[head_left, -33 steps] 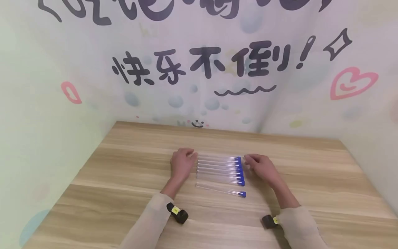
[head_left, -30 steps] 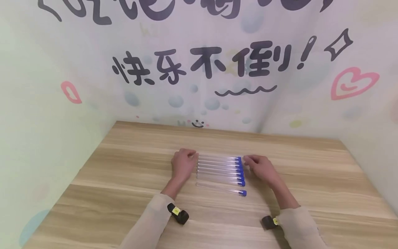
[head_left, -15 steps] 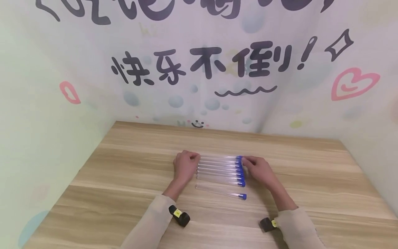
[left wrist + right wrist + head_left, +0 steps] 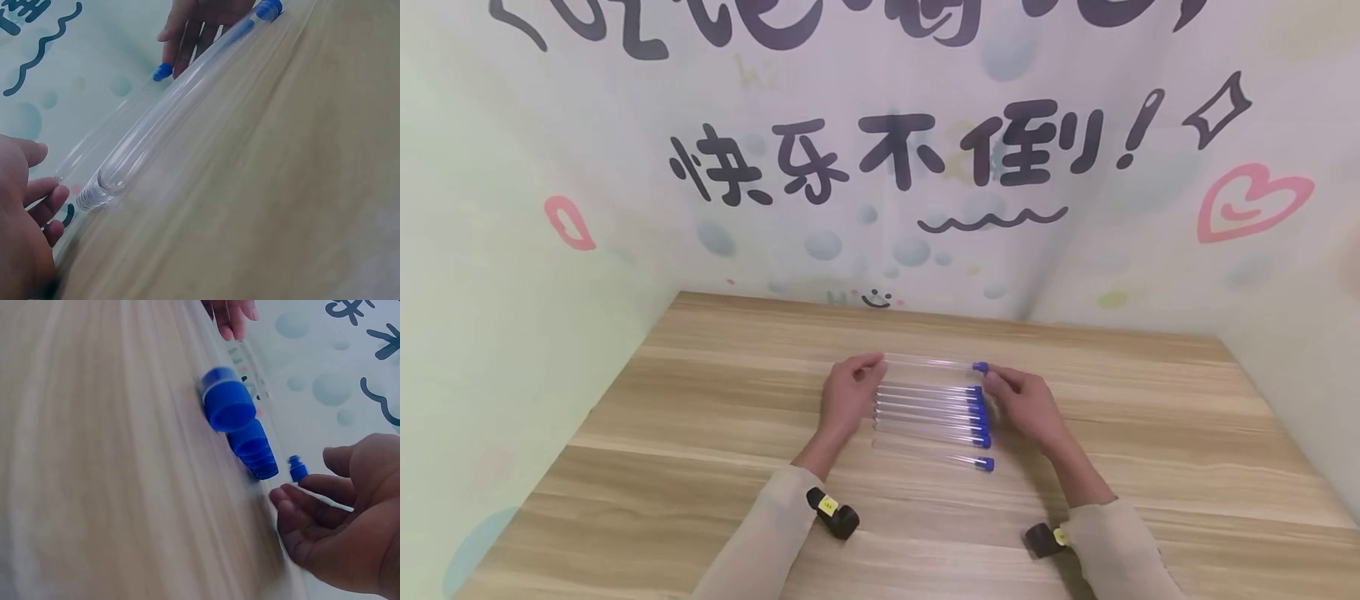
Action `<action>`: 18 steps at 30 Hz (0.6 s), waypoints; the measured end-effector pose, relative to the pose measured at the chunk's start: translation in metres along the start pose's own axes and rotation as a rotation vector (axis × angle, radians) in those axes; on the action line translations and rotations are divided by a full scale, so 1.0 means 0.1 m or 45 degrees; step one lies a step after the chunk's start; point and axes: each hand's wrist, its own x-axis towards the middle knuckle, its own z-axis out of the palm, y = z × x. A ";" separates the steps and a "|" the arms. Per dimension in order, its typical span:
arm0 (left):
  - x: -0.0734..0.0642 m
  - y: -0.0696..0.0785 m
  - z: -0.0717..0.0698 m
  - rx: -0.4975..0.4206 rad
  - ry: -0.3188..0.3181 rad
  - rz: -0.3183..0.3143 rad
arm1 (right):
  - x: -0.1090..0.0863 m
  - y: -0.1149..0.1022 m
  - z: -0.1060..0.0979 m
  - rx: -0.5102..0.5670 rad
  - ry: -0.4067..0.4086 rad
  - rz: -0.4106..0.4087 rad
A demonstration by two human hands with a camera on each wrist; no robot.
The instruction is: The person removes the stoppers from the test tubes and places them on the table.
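In the head view, a clear test tube [image 4: 928,361] with a blue cap [image 4: 981,367] spans the space between my two hands, beyond a row of similar tubes [image 4: 928,412]. My left hand [image 4: 847,396] meets its rounded end; in the left wrist view an index fingertip [image 4: 50,185] touches that end and the thumb stands apart. My right hand [image 4: 1026,406] is at the cap, which sits against the index finger [image 4: 315,484] in the right wrist view, thumb apart from it. Both hands' other fingers are loosely bent.
One separate tube [image 4: 932,455] lies slightly slanted on the near side of the row. The wooden table [image 4: 700,467] runs back to a printed cloth backdrop [image 4: 820,258]. A black wrist camera [image 4: 833,512] sits on the left sleeve.
The farthest tube has moved away from the row toward the back of the table, between my two hands. My fingertips have moved back with it. The near separate tube has shifted slightly.
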 end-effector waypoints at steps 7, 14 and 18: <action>0.05 -0.02 0.00 -0.060 -0.028 -0.009 | 0.04 0.00 0.02 0.100 0.165 0.082; 0.14 -0.05 0.02 -0.095 -0.044 0.005 | 0.16 0.04 0.05 0.166 0.280 0.099; 0.21 -0.05 0.02 -0.150 -0.066 0.001 | 0.24 0.09 0.05 0.214 0.276 0.072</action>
